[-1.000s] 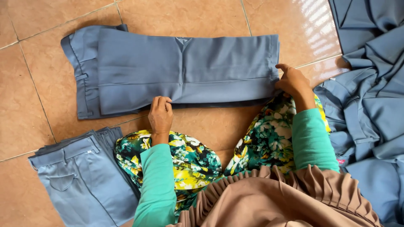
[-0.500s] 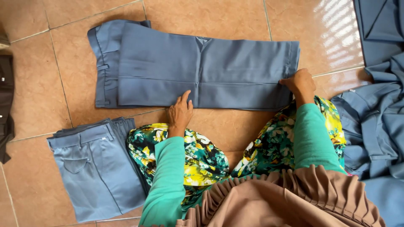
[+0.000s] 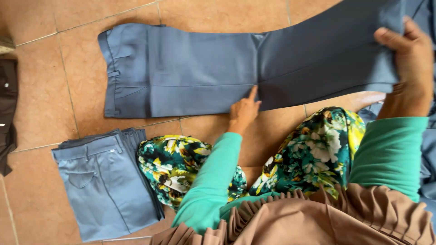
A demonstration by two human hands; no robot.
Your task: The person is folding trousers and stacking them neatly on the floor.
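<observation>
Grey-blue trousers (image 3: 200, 72) are spread flat on the tiled floor (image 3: 41, 104), waistband end far from the grip, leg end lifted. The leg hems are pinched by the right hand (image 3: 406, 59), thumb over the top and fingers curled behind, so the grip is closed on the cloth and that end is raised off the floor, slanting up from the middle. The left hand (image 3: 243, 111) is laid at the near edge of the trousers about midway along, index finger stretched onto the cloth, no grip closed; by the look of it the fabric is pinned there so a crease line is held while the far end is lifted. Beside the left forearm, toward the waistband side, a folded pair of trousers (image 3: 102, 186) of the same colour is stacked, kept apart from the spread pair. Beyond the right-hand grip, loose blue cloth (image 3: 429, 154) is partly seen. A dark garment (image 3: 7, 113) lies at the far left edge. The surface is glossy orange-brown tile with pale grout lines; no furniture is shown.
</observation>
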